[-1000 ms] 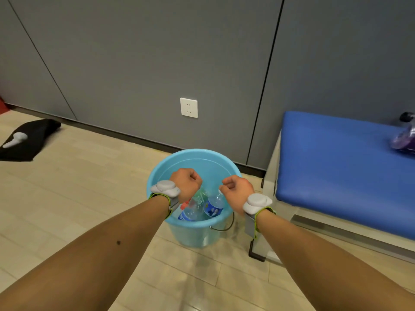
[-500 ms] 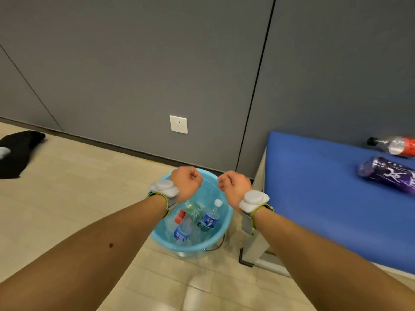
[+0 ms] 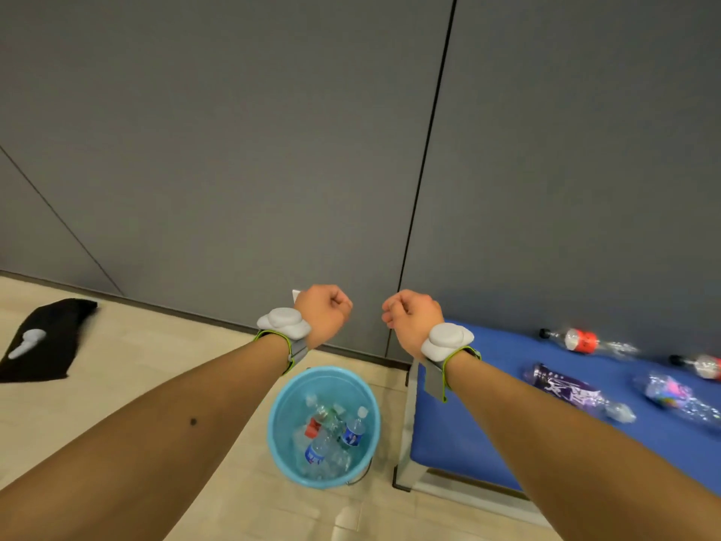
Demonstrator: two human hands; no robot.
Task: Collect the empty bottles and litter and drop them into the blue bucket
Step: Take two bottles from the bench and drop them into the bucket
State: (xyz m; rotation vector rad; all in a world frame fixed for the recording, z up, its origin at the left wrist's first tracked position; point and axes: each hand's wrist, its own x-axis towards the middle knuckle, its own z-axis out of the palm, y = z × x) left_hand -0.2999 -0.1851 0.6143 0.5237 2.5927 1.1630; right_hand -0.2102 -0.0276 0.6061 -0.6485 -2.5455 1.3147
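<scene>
blue bucket (image 3: 284,423) 1 | bench (image 3: 487,423) 1 | bottles (image 3: 581,340) (image 3: 706,367) (image 3: 565,386) (image 3: 671,396) on bench 4 | hands (image 3: 322,314) (image 3: 413,318) 2 | wrist trackers (image 3: 284,322) (image 3: 448,339) 2

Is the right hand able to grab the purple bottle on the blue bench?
Probably yes. The right hand is a fist holding nothing, and the purple bottle lies on the blue bench to its right, with nothing between them.

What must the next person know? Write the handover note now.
Hands: left hand and right hand are both fists, holding nothing.
Blue bucket stands on the floor beside the blue bench.
Done: several bottles in the bucket.
Left: four on the bench: red-label bottle, second red-label bottle at the right edge, purple bottle, clear crumpled bottle.
</scene>
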